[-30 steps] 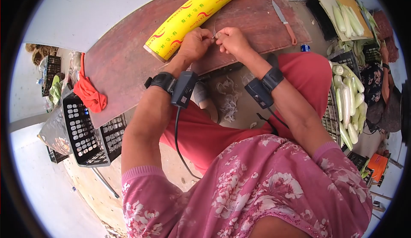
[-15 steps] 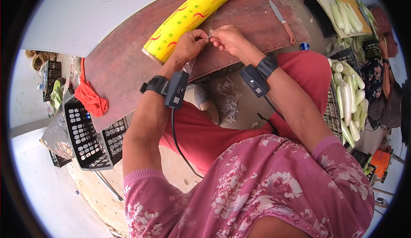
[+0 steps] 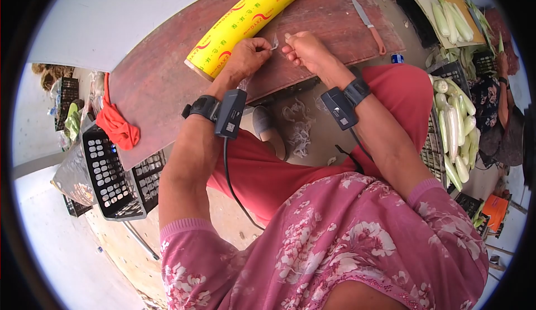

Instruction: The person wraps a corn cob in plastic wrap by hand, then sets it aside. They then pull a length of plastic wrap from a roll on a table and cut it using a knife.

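My left hand [image 3: 249, 56] is beside the near end of a yellow printed roll [image 3: 240, 28], its thumb and fingers pinched on a small piece of clear film [image 3: 274, 42]. Some of that film also hangs below the palm by the wrist. To the right, my right hand [image 3: 304, 50] is curled with thumb and forefinger pressed together, a small gap from the left. Whether anything is between its fingertips is too small to tell. Both hands are over the reddish wooden table [image 3: 162, 81].
A knife [image 3: 369, 25] lies at the table's right. Black crates [image 3: 111, 176] and a red cloth [image 3: 118, 126] are at the left. Pale long vegetables [image 3: 455, 126] fill a crate at the right, near another person's arm [image 3: 502, 92]. Plastic scraps [image 3: 300, 137] lie on the floor.
My hands were together at the fingertips; my right hand has moved away to the right. The clear film now shows at my left fingertips.
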Tool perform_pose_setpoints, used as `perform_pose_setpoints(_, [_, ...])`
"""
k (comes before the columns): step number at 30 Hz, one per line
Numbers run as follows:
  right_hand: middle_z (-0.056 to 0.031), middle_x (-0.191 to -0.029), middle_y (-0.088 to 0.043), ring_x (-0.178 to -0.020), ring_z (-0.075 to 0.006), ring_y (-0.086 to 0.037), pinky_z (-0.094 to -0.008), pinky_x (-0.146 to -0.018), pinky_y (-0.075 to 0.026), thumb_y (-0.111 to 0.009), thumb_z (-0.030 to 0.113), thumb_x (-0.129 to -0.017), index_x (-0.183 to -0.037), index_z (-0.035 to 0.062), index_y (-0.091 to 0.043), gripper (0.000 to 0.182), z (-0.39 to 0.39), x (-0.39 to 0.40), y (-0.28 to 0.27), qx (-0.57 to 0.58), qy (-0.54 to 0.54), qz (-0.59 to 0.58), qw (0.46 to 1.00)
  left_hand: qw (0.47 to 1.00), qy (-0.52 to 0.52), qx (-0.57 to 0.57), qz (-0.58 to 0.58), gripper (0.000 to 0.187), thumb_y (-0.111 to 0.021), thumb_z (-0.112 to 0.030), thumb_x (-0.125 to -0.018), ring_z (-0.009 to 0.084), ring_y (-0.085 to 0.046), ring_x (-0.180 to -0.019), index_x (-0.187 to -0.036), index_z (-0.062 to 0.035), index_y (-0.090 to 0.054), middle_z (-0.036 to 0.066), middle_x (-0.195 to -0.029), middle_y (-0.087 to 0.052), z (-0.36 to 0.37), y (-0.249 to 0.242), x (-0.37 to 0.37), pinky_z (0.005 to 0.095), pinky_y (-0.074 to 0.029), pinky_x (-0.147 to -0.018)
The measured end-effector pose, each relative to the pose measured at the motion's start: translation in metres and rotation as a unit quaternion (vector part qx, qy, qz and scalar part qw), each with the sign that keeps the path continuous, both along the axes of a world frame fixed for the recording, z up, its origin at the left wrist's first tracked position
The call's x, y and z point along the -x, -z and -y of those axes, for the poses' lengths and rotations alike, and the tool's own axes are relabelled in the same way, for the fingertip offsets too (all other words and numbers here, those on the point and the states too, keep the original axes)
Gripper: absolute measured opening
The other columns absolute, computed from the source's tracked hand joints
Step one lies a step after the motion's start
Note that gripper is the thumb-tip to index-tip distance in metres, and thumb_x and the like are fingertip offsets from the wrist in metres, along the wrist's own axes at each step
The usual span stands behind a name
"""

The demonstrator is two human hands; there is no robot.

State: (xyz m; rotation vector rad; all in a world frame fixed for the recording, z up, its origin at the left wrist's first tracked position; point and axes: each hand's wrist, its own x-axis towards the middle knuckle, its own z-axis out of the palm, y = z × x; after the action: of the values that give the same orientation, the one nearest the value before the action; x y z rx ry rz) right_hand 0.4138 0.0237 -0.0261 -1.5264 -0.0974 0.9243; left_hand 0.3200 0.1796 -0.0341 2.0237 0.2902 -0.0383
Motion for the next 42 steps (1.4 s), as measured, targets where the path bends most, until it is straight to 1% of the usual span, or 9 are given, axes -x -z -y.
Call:
perform_pose_setpoints(3, [-0.0075, -0.075, -0.058, -0.054, -0.0115, -0.051, -0.0247, -0.043, -0.038, -0.049, 0.016, -0.091, -0.091, -0.0017, -0.053, 0.018, 0.004, -0.008, 0.003, 0.003, 0.002, 0.003, 1.000, 0.999, -0.018, 0.012, 0.026, 0.008, -0.061, -0.012, -0.080, 0.0070, -0.048, -0.059, -0.082, -0.0042, -0.063, -0.001, -0.063, -0.054, 0.002, 0.002, 0.000, 0.0236, -0.041, -0.055])
perform_pose_setpoints(9, [-0.0083, -0.075, -0.059, -0.055, -0.0117, -0.054, -0.0232, -0.042, -0.039, -0.053, 0.006, -0.084, -0.092, -0.0018, -0.055, 0.011, 0.001, -0.004, -0.003, -0.007, -0.063, -0.026, 0.998, 0.999, -0.016, 0.018, 0.022, 0.008, -0.062, -0.011, -0.080, 0.0058, -0.047, -0.060, -0.082, -0.0041, -0.064, -0.003, -0.064, -0.054, 0.002, 0.001, 0.000, 0.0224, -0.041, -0.055])
perform_pose_setpoints(15, [-0.0085, -0.074, -0.059, -0.054, -0.0116, -0.054, -0.0230, -0.040, -0.037, -0.054, 0.006, -0.081, -0.090, -0.0023, -0.054, 0.012, -0.007, -0.002, -0.004, -0.006, -0.053, -0.014, 0.998, 0.999, -0.009, 0.047, 0.021, 0.008, -0.061, -0.011, -0.081, 0.0063, -0.048, -0.060, -0.082, -0.0043, -0.064, -0.002, -0.063, -0.055, 0.001, 0.001, 0.000, 0.0225, -0.042, -0.055])
perform_pose_setpoints(24, [-0.0093, -0.073, -0.058, -0.053, -0.0114, -0.053, -0.0229, -0.038, -0.036, -0.053, 0.006, -0.080, -0.088, -0.0026, -0.052, 0.012, -0.003, -0.001, -0.003, -0.004, -0.049, -0.030, 0.998, 1.000, -0.016, -0.009, 0.012, 0.008, -0.061, -0.011, -0.079, 0.0093, -0.052, -0.061, -0.083, -0.0047, -0.063, 0.001, -0.065, -0.057, 0.001, -0.004, 0.000, 0.0253, -0.044, -0.057])
perform_pose_setpoints(30, [-0.0082, -0.072, -0.058, -0.052, -0.0113, -0.051, -0.0233, -0.038, -0.035, -0.053, 0.009, -0.080, -0.085, -0.0026, -0.053, 0.012, -0.006, 0.000, -0.011, 0.005, -0.057, -0.004, 0.998, 0.996, -0.005, -0.021, 0.081, 0.010, -0.063, -0.011, -0.076, 0.0129, -0.055, -0.069, -0.083, -0.0048, -0.059, 0.004, -0.071, -0.059, 0.004, 0.002, -0.002, 0.0276, -0.046, -0.064])
perform_pose_setpoints(33, [-0.0076, -0.073, -0.057, -0.052, -0.0110, -0.050, -0.0235, -0.038, -0.034, -0.054, 0.010, -0.080, -0.086, -0.0026, -0.053, 0.014, -0.010, 0.000, -0.014, 0.026, -0.088, 0.036, 0.995, 0.990, 0.015, -0.100, 0.095, 0.005, -0.059, -0.007, -0.083, 0.0092, -0.054, -0.064, -0.087, -0.0054, -0.057, -0.001, -0.074, -0.055, 0.006, 0.000, -0.002, 0.0237, -0.046, -0.062])
perform_pose_setpoints(36, [-0.0076, -0.074, -0.058, -0.052, -0.0104, -0.050, -0.0233, -0.038, -0.035, -0.054, 0.009, -0.081, -0.088, -0.0028, -0.055, 0.014, -0.010, -0.001, -0.015, 0.014, -0.088, 0.049, 0.995, 0.996, -0.007, -0.037, 0.075, 0.005, -0.060, -0.009, -0.080, 0.0136, -0.056, -0.067, -0.083, -0.0050, -0.058, 0.003, -0.072, -0.058, 0.004, 0.004, -0.006, 0.0274, -0.047, -0.064])
perform_pose_setpoints(39, [-0.0076, -0.073, -0.058, -0.051, -0.0099, -0.050, -0.0232, -0.038, -0.035, -0.055, 0.009, -0.082, -0.089, -0.0028, -0.056, 0.014, -0.011, -0.002, -0.013, -0.008, -0.043, 0.056, 0.997, 0.998, -0.019, 0.053, -0.001, 0.005, -0.056, -0.009, -0.085, 0.0125, -0.056, -0.064, -0.084, -0.0043, -0.058, 0.002, -0.072, -0.058, 0.003, -0.002, -0.004, 0.0260, -0.047, -0.062])
perform_pose_setpoints(42, [-0.0040, -0.074, -0.058, -0.052, -0.0060, -0.049, -0.0187, -0.039, -0.035, -0.056, 0.009, -0.084, -0.097, -0.0008, -0.055, 0.017, -0.009, -0.003, -0.013, 0.011, -0.053, 0.067, 0.996, 0.997, -0.022, 0.068, -0.001, 0.009, -0.053, -0.011, -0.087, 0.0109, -0.056, -0.061, -0.086, -0.0035, -0.058, 0.002, -0.072, -0.058, 0.003, -0.004, -0.004, 0.0242, -0.047, -0.060])
